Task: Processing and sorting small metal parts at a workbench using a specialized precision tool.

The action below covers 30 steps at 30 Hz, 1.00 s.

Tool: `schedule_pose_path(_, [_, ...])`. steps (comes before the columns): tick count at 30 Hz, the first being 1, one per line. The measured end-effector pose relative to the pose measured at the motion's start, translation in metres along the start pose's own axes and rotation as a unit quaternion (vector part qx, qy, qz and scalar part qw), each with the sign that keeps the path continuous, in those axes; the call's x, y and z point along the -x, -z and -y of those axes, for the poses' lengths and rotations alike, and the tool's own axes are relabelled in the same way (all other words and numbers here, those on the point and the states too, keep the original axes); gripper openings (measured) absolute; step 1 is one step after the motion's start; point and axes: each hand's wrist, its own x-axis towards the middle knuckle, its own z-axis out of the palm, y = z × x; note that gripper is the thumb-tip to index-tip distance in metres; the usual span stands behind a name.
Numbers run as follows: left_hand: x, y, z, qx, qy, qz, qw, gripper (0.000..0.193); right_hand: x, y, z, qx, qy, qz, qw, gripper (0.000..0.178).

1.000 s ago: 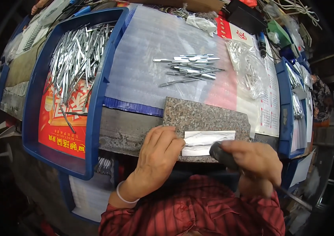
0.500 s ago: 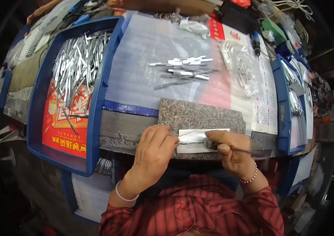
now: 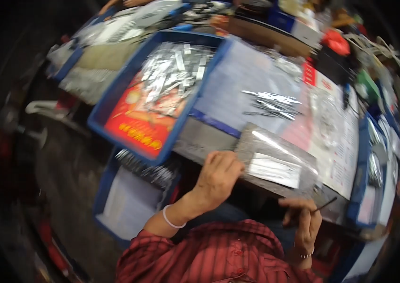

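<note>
The thin dark rod [image 3: 327, 204] juts from the right hand [image 3: 306, 214], whose fingers appear closed on it, near the table's front edge. The left hand [image 3: 219, 177] has bent fingers at the left edge of a stone slab [image 3: 245, 148]; whether they pinch anything cannot be told. On the slab lies a white paper pad [image 3: 274, 170], which would best be held flat and steady, the rod guided lightly. Beyond, loose metal pieces [image 3: 275, 104] on the table [image 3: 200, 139] are best left undisturbed, like the blue tray [image 3: 122, 143].
</note>
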Motion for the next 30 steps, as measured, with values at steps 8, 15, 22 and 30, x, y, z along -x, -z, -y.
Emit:
schedule_pose_path(8, [0.13,0.09,0.018,-0.063,0.226,-0.011,0.972,0.01,0.008,-0.027,-0.018,0.077,0.055,0.182,0.979,0.016])
schedule_pose_path(15, [0.2,0.128,0.14,-0.229,0.338,-0.146,0.901,0.003,-0.006,-0.065,-0.016,0.15,0.1,0.273,0.945,0.02])
schedule_pose_path(22, [0.216,0.12,0.219,-0.293,0.337,-0.131,0.885,0.004,-0.002,-0.068,-0.026,0.184,0.065,0.28,0.94,0.018])
schedule_pose_path(30, [0.133,0.119,0.084,-0.145,0.293,-0.105,0.939,0.002,-0.015,-0.063,-0.044,0.178,0.122,0.284,0.934,0.018])
